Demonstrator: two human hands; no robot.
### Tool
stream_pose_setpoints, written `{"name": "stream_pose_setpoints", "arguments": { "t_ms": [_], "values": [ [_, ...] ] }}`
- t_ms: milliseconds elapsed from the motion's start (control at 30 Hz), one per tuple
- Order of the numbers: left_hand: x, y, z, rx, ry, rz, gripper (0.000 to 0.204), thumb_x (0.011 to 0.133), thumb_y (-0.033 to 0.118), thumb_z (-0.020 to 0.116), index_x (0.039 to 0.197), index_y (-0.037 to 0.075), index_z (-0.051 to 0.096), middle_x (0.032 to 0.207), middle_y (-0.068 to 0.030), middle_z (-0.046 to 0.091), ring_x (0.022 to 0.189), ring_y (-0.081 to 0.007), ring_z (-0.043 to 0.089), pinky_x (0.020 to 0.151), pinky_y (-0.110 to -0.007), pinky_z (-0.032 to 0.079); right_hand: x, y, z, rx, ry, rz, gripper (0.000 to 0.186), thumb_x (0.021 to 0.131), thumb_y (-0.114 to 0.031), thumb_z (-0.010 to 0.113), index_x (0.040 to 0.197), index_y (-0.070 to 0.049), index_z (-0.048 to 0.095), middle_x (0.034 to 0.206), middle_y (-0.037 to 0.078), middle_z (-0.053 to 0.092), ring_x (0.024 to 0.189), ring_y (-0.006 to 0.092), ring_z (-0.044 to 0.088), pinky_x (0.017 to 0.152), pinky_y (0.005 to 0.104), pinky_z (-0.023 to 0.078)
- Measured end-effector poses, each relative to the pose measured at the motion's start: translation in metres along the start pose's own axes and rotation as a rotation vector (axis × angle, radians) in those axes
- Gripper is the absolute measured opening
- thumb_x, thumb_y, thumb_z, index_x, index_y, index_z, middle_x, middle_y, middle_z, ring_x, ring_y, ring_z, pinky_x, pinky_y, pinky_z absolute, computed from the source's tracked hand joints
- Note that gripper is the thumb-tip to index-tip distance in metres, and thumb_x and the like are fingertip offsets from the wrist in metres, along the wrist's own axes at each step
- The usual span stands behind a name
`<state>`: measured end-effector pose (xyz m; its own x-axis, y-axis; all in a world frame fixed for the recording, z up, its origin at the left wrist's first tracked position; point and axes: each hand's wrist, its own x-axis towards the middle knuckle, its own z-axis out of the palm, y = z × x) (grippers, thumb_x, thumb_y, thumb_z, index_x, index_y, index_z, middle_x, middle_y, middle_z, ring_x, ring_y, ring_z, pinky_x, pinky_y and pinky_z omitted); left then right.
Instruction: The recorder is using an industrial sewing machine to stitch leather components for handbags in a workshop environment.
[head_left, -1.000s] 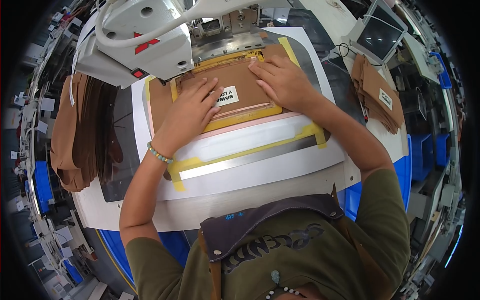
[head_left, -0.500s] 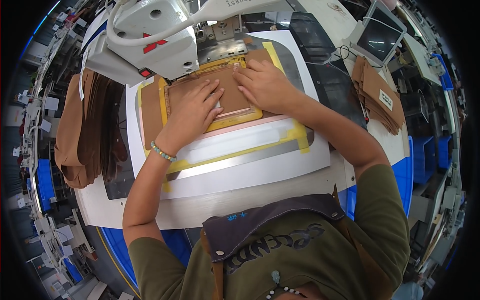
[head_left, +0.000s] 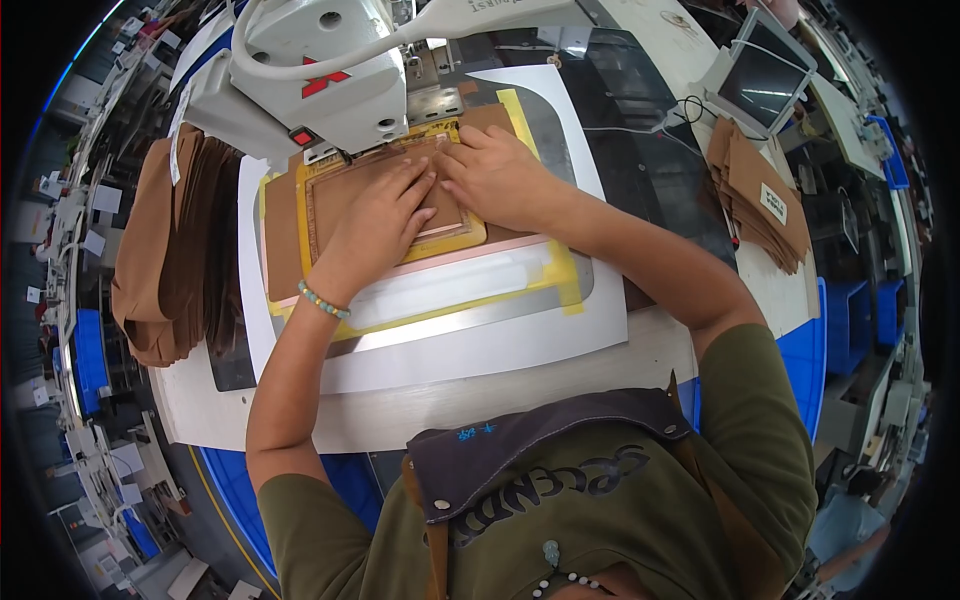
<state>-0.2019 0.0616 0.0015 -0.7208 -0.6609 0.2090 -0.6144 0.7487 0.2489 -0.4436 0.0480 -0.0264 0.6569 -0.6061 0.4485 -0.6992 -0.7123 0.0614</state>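
Observation:
Under the needle area of a white sewing machine (head_left: 330,75) lies a flat sewing template (head_left: 455,243) with yellow edging, set over brown fabric (head_left: 285,235). My left hand (head_left: 372,222) rests palm down on the fabric inside the template's window, fingers stretched toward the machine. Beside it, my right hand (head_left: 505,180) presses on the right side of the window with its fingers slightly bent. The fingertips of both hands nearly meet. Neither hand grasps anything. Below the template's window runs a clear strip (head_left: 450,285) bordered by yellow tape, on a white sheet (head_left: 480,350).
A thick stack of folded brown fabric pieces (head_left: 165,260) hangs at the left. More brown pieces (head_left: 755,190), one with a white label, lie at the right near a screen (head_left: 765,75). Blue bins (head_left: 815,350) stand below the table edge. A white hose (head_left: 440,20) crosses the machine.
The template, fabric and white sheet have shifted left beneath the machine, with both my hands moving along on top. A small white patch beside my left fingers is now hidden.

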Motion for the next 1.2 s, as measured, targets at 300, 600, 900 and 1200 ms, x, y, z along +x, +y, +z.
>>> {"name": "stream_pose_setpoints", "arguments": {
  "t_ms": [300,600,900,1200],
  "values": [
    [-0.001,-0.007,-0.008,0.055,0.035,0.006,0.042,0.102,0.016,0.065,0.139,-0.002,0.064,0.147,-0.017,0.062,0.136,-0.0345,0.057,0.115,-0.043,0.048,0.012,-0.006,0.007,0.068,0.071,-0.038,0.035,0.098,-0.028,0.069,0.123,-0.004,0.073,0.124,0.006,0.073,0.109,0.0225,0.061,0.088,0.0356,0.049],
    [-0.013,-0.021,-0.016,0.062,0.01,-0.042,0.04,0.101,0.008,0.064,0.14,-0.001,0.063,0.144,-0.0156,0.064,0.134,-0.0363,0.058,0.117,-0.044,0.046,-0.015,0.01,-0.029,0.242,0.02,0.007,0.035,0.099,-0.027,0.068,0.125,-0.005,0.073,0.133,0.007,0.072,0.119,0.0237,0.062,0.1,0.0396,0.051],
    [-0.057,-0.044,-0.049,-0.048,-0.036,-0.044,0.046,0.1,0.013,0.065,0.146,0.006,0.063,0.155,-0.0096,0.059,0.147,-0.034,0.05,0.121,-0.045,0.042,-0.02,-0.001,-0.044,0.44,-0.096,-0.034,0.038,0.1,-0.022,0.069,0.133,-0.003,0.07,0.146,0.008,0.065,0.131,0.0304,0.057,0.112,0.043,0.048],
    [-0.076,-0.046,-0.034,-0.054,-0.163,0.027,0.066,0.093,0.031,0.076,0.153,0.011,0.058,0.168,-0.0031,0.046,0.158,-0.035,0.034,0.126,-0.051,0.032,0.003,-0.06,-0.004,0.433,-0.109,-0.193,0.038,0.102,-0.026,0.068,0.135,-0.007,0.07,0.147,0.008,0.064,0.134,0.0266,0.055,0.11,0.0408,0.044]
  ]
}}
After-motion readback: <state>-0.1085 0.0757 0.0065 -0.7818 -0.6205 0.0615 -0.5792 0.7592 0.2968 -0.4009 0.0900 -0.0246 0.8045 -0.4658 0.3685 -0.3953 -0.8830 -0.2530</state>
